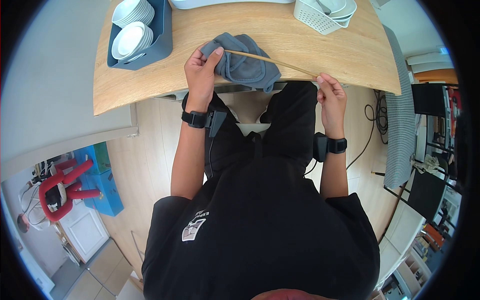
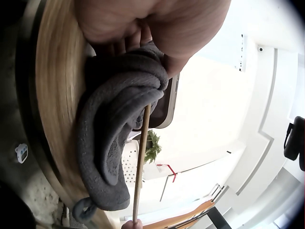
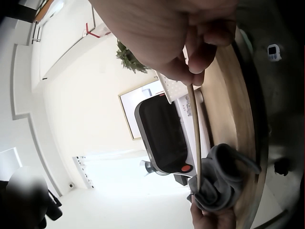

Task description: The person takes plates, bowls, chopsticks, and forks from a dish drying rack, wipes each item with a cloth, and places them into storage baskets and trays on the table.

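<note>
A thin wooden chopstick stretches between my two hands over the near edge of the table. Its left end goes into a bunched grey cloth, which my left hand pinches around it, thumb on top. Folds of the cloth hide that end, and the rest of the cloth hangs loosely toward the table edge. My right hand pinches the chopstick's other end between thumb and fingertips. In the right wrist view the chopstick runs from those fingertips down to the cloth.
At the table's back left, a blue-grey bin holds stacked white bowls. A white perforated basket with dishes stands at the back right. Beyond the table, a dark-screened device shows in the right wrist view.
</note>
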`<move>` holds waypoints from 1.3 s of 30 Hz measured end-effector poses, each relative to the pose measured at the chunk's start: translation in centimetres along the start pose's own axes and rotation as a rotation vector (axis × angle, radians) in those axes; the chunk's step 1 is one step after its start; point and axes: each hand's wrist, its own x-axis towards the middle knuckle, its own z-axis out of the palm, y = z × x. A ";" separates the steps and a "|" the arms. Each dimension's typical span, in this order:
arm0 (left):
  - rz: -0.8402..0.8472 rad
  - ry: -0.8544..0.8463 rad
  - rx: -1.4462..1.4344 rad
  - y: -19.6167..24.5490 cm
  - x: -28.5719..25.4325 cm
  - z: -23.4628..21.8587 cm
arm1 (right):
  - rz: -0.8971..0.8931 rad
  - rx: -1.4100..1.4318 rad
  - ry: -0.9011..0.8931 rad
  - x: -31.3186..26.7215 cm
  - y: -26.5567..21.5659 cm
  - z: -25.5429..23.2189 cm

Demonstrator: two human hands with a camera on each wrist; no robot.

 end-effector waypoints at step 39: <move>-0.009 -0.041 0.013 0.0 -0.2 -0.1 | 0.169 -0.195 -0.470 9.9 -5.0 11.5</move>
